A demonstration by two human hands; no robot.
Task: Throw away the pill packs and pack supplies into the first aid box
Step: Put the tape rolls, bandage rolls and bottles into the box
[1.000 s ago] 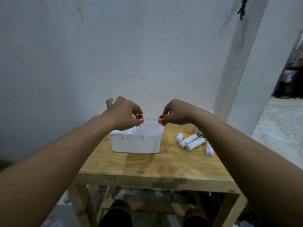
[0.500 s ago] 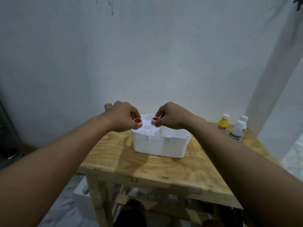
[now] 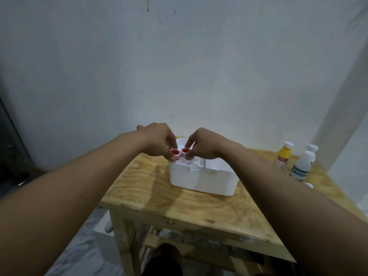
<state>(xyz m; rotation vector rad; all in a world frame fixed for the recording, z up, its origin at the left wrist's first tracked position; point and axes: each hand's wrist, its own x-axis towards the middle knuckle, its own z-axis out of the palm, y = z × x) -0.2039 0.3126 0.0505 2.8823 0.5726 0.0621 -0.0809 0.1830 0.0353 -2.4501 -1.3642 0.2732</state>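
White plastic, the first aid box [image 3: 201, 176] sits open on the tabletop [image 3: 159, 188]. Left hand [image 3: 159, 140] and right hand [image 3: 205, 144] each pinch a small red-centred roll [image 3: 174, 153] in closed fingers over its left compartment — packing step; next, probably lower and release.

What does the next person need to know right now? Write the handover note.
Left hand: fingers pinch a small red-centred roll.
Right hand: pinches a matching roll.
Both rolls are held over the left end of the open white first aid box on the wooden table.
Done: cannot tell what is already inside.
Left: drop both rolls in; pack the yellow bottle and white bottles standing to the right. No pill packs in view.
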